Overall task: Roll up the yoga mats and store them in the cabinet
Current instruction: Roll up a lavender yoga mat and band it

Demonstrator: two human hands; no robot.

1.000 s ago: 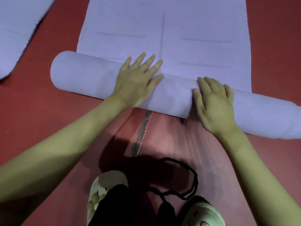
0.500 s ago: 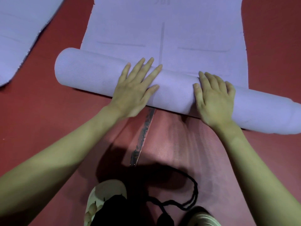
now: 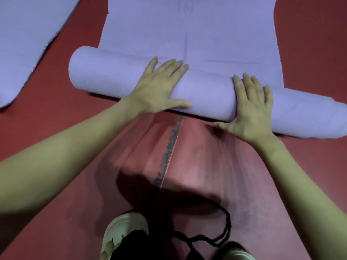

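Left hand (image 3: 159, 89): fingers straight and slightly spread, laid flat over the top of the lavender ribbed foam yoga mat roll (image 3: 204, 94), thumb out along the roll's near side; palm presses down, nothing gripped. Right hand (image 3: 250, 107): fingers straight and close together, draped over the crown of the same roll, thumb splayed toward the left and touching the floor right at the roll's near edge; also pressing, not curled around anything. Both hands sit on the middle stretch of the roll, left hand left of centre, right hand right of centre, apart from each other. The roll lies crosswise on the dark red rubber floor (image 3: 56, 147), slightly skewed, its left end farther from the person than its right end; both ends stick out past the sides of the flat part. The unrolled lavender sheet (image 3: 216, 30) of the same mat runs away from the roll's far side, with faint alignment lines printed on it. A second flat lavender mat (image 3: 24, 44) lies on the floor well left of the roll. On the near side of the roll: a worn dark seam (image 3: 169, 152) in the floor, then a black cord loop (image 3: 223, 226) and a pale slipper (image 3: 124, 233) on a foot at the bottom edge.
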